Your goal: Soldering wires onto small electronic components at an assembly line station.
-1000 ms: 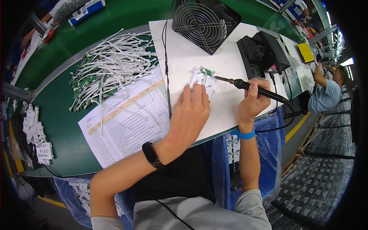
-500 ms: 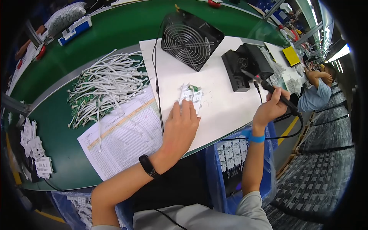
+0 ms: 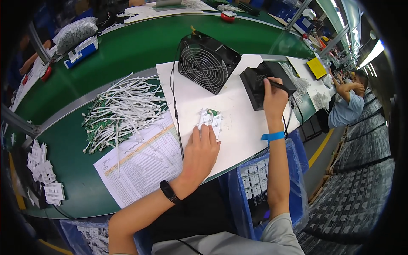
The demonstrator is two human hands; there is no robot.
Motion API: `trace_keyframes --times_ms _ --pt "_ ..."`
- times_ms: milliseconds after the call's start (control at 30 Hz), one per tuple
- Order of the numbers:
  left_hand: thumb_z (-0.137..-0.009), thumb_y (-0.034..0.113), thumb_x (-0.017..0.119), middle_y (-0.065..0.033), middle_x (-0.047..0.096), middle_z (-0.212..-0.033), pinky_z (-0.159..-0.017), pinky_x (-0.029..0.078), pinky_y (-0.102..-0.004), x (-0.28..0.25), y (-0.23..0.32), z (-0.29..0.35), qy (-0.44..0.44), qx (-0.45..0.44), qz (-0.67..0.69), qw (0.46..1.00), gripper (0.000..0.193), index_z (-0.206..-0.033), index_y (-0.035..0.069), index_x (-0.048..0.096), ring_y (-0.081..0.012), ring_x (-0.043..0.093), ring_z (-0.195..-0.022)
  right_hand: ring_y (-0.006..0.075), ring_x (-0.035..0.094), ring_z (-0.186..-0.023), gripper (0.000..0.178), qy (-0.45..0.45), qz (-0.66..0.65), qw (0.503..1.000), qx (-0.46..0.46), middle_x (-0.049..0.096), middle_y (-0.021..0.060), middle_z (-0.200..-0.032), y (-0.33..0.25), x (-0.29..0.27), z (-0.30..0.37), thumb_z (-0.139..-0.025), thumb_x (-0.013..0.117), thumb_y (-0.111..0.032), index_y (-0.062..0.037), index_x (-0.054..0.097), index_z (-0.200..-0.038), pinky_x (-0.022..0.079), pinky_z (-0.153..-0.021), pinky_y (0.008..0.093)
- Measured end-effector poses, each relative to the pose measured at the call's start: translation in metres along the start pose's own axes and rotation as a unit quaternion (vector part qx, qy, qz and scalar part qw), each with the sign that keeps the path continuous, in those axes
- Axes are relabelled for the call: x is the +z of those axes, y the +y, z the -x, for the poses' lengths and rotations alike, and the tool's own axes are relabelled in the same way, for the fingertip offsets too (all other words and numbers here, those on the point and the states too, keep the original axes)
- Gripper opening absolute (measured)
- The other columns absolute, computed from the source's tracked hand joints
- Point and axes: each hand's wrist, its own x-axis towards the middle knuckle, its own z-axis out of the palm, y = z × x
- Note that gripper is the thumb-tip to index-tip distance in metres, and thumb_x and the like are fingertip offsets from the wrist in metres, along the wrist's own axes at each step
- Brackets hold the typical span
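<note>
My left hand (image 3: 200, 154) lies on the white sheet, its fingertips pressed on a white plastic housing (image 3: 215, 123). A small green circuit board (image 3: 213, 112) sits at the housing's far end. Farther right, my right hand (image 3: 275, 101) grips the black handle of a soldering iron (image 3: 279, 85). The iron is held over the black soldering station and stand (image 3: 253, 90); its tip is hidden or too dark to make out. A black fan (image 3: 207, 63) with a round wire guard stands tilted beyond the housing.
Left of the sheet lies a heap of white cables with green boards (image 3: 123, 110), partly over a printed form (image 3: 140, 163). More white housings (image 3: 42, 170) are at the far left. A blue-lined bin (image 3: 238, 199) stands below the edge. A co-worker (image 3: 348, 104) sits at right.
My right hand has moved left and away from me, bringing the soldering iron from the bench's right side to the black station. My left hand stays on the housing. The view has shifted slightly.
</note>
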Motion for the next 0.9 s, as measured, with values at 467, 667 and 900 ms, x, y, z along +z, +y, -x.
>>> trace_keyframes --times_ms 467,667,900 --pt "-0.088 0.024 0.074 -0.0149 0.057 -0.112 -0.079 0.057 -0.0362 0.001 -0.001 -0.001 0.018 -0.011 0.041 0.999 0.047 -0.121 -0.007 0.062 -0.0304 0.057 -0.104 0.0091 0.054 -0.063 0.018 0.02 -0.099 0.994 0.049 0.062 0.0033 -0.071 0.008 0.004 0.001 -0.099 0.067 -0.015 0.001 0.066 -0.106 0.043 -0.059 0.0263" --pt "-0.087 0.024 0.075 -0.0173 0.056 -0.119 -0.079 0.056 -0.0391 -0.001 -0.003 0.0 0.027 -0.027 0.097 0.995 0.044 -0.117 -0.005 0.064 -0.0331 0.058 -0.101 0.0121 0.059 -0.066 0.02 0.032 -0.078 0.994 0.073 0.065 0.0065 -0.074 0.005 0.011 0.001 -0.099 0.069 -0.017 0.0013 0.064 -0.105 0.046 -0.062 0.0269" --pt "-0.084 0.024 0.076 -0.0239 0.053 -0.134 -0.089 0.053 -0.046 0.014 -0.018 -0.005 0.044 -0.057 0.15 0.986 0.038 -0.109 -0.003 0.064 -0.039 0.058 -0.107 0.0064 0.046 -0.065 0.036 0.027 -0.193 0.97 0.144 0.052 -0.0015 -0.069 0.0 0.016 0.03 -0.094 0.076 -0.019 -0.0007 0.053 -0.115 0.038 -0.06 0.0233"
